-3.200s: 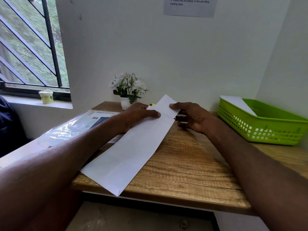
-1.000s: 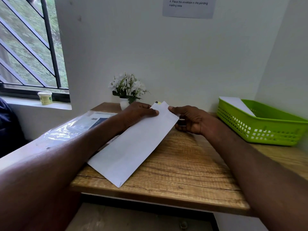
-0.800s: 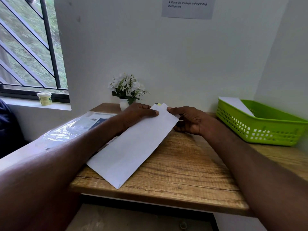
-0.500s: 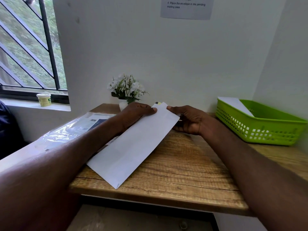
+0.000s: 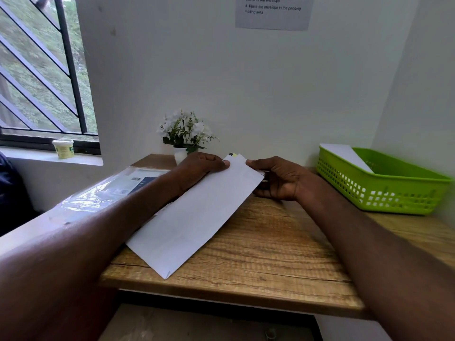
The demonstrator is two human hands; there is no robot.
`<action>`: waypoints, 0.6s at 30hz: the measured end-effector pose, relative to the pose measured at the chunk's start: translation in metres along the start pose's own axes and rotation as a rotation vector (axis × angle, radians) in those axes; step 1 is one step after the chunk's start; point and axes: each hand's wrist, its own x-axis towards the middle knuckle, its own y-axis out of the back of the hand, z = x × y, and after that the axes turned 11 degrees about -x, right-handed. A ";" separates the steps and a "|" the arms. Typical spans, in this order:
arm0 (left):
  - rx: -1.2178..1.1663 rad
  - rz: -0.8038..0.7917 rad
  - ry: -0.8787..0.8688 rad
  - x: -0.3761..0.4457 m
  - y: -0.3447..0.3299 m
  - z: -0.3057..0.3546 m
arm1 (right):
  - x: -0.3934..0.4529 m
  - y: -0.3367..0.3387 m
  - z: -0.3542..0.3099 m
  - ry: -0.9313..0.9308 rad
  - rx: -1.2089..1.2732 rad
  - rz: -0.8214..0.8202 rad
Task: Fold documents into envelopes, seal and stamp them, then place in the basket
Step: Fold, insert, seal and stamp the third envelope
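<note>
White envelope (image 5: 197, 215) lies diagonally on worktop (image 5: 270, 254); document now pushed fully inside. Left hand (image 5: 199, 168) and right hand (image 5: 278, 178) pinch its far end. Sealing appears next; green basket (image 5: 384, 193) far right.

I stretch both my forearms forward. My left hand (image 5: 197, 168) pinches the far end of the envelope (image 5: 194, 217), and my right hand (image 5: 278, 178) pinches its far right corner with curled fingers.
</note>
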 end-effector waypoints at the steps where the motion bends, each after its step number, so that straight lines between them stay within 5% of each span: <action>1: -0.014 0.011 0.001 0.000 0.000 0.000 | 0.000 0.000 0.000 0.002 -0.008 0.002; 12: 0.010 0.060 -0.017 0.006 0.001 -0.005 | 0.000 -0.002 0.002 0.006 -0.006 0.012; 18: 0.020 0.117 -0.086 0.004 0.002 -0.002 | 0.002 -0.009 -0.002 0.185 -0.099 0.120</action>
